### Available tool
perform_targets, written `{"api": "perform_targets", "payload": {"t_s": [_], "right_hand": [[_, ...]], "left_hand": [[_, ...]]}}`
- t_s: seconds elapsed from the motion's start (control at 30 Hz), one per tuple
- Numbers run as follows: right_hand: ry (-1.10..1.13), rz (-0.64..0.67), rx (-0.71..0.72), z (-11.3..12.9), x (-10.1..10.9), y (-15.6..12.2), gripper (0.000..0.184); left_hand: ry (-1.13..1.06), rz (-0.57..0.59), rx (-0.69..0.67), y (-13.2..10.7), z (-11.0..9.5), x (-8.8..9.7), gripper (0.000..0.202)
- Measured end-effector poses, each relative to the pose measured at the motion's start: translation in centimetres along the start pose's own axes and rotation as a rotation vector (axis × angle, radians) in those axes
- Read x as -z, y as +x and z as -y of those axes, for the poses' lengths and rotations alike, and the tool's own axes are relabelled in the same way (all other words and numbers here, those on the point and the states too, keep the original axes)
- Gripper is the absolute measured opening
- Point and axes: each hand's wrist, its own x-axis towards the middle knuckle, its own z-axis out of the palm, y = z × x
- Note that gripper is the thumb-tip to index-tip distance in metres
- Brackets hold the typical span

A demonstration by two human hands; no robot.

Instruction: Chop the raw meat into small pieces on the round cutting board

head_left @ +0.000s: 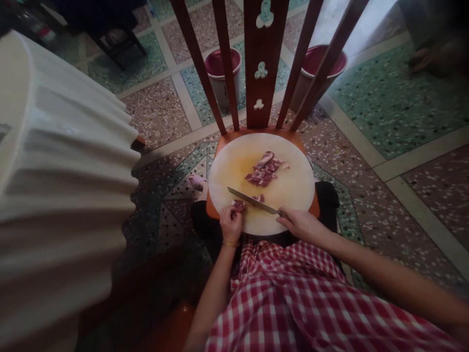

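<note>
A round white cutting board (pixel 293 205) rests on the seat of a wooden chair (pixel 213 211). My right hand (pixel 297 222) grips a knife (pixel 252 201) by its handle, the blade slanting up to the left over the board. At the board's near left edge, my left hand (pixel 231 221) has its fingers curled on a small piece of raw meat (pixel 239 205), just below the blade. Another bit of meat shows partly behind the blade. A pile of cut raw meat (pixel 264 171) lies beyond the knife.
The chair's slatted back (pixel 266 63) rises behind the board. Two bins (pixel 224 85) (pixel 306 83) stand on the terrazzo floor past it. A table with a pleated cream cloth (pixel 73 171) stands close on the left. A dark chair (pixel 115 44) is farther back.
</note>
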Motion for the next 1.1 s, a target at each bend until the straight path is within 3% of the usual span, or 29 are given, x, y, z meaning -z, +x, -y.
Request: {"api": "perform_targets", "payload": {"t_s": [0.1,0.23,0.4,0.5,0.63,0.77,0.9,1.1], "right_hand": [[-0.078,-0.05,-0.026,-1.3,0.9,1.1,0.038],[-0.23,-0.2,-0.124,-3.5,2.9,2.8,0.042],[-0.228,-0.202,-0.066,-3.4,2.8,2.3,0.041],[-0.199,-0.158,-0.069,-2.9,1.6,1.1,0.04],[-0.199,-0.099,-0.123,-2.5,1.0,0.8,0.043],[-0.181,-0.072,-0.112,-1.4,1.8,2.5,0.045],[-0.192,-0.04,0.008,-0.4,2.2,4.1,0.039],[-0.315,-0.067,0.103,-0.8,1.5,2.4,0.055]], "left_hand": [[-0.033,0.013,0.054,0.5,-0.5,-0.8,0.005],[-0.057,0.106,0.038,2.1,-2.1,-3.4,0.006],[0.198,0.264,-0.091,2.7,-3.9,-4.7,0.015],[0.249,0.236,-0.179,2.0,-4.0,-4.1,0.028],[0.184,0.238,-0.36,1.9,-3.5,-4.1,0.031],[0.151,0.275,-0.328,2.7,-2.7,-5.4,0.028],[0.095,0.2,-0.354,3.2,-2.3,-5.9,0.024],[0.071,0.089,-0.469,3.2,-2.0,-5.8,0.025]]}}
